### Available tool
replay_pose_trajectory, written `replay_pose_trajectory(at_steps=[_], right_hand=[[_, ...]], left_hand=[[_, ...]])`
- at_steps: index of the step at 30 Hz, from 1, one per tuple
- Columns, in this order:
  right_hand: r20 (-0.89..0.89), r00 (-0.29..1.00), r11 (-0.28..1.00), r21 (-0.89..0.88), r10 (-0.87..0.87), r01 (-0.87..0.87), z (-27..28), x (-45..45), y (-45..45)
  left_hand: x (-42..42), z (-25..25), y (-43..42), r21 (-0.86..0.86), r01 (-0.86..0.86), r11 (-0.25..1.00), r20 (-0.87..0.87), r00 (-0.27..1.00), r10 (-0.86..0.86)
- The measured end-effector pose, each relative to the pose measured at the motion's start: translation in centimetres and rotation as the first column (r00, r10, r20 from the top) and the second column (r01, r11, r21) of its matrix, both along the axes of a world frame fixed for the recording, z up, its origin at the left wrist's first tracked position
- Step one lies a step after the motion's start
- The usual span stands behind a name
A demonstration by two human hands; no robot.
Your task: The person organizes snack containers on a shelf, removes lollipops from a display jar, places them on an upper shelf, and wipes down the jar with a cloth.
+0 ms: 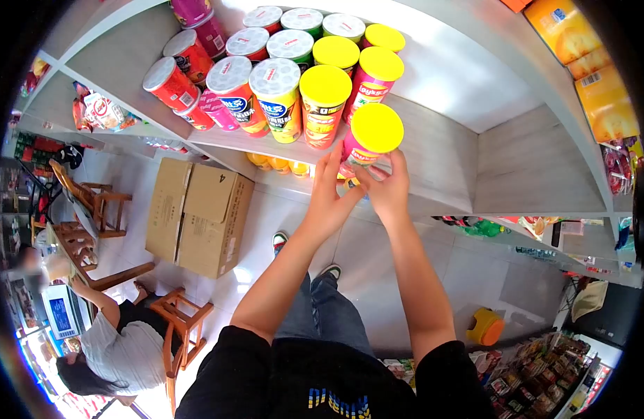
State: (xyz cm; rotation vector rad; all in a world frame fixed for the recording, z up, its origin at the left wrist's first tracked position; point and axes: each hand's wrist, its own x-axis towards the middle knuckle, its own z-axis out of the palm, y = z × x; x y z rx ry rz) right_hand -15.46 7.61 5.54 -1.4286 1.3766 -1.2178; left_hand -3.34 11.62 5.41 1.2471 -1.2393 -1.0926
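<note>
Both hands are around a pink chip can with a yellow lid [376, 128] at the front edge of the shelf [440, 157]. My left hand [330, 192] is against the can's lower left side, and my right hand [389, 185] wraps its lower right side. The can stands upright; its base is hidden by my fingers. Just behind it is another pink can with a yellow lid [379, 66]. To its left are an orange can with a yellow lid [324, 91] and a yellow can with a grey lid [274, 84]. Several more cans stand in rows behind.
A large cardboard box [196, 216] stands on the floor at the left. At the lower left a person in a grey shirt [126, 353] sits by a wooden stool [182, 314]. A yellow stool [486, 327] is at the lower right. Yellow packages [604, 98] fill the upper right shelf.
</note>
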Motion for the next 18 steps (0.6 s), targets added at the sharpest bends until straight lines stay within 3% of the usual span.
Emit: replay_pose_trajectory(at_steps=[4,18], right_hand=[[0.017,1.000,1.000,-0.017,-0.009,0.010,-0.6,0.3,-1.5],[-0.005,1.000,0.998,-0.060,-0.024,0.024,-1.0,0.7,-4.3]], left_hand=[[-0.1,-1.1,-0.8,0.016,0.029,0.999,-0.184,0.983,-0.025],[-0.1,-1.7,-2.8,0.015,0.134,0.991,-0.325,0.938,-0.122]])
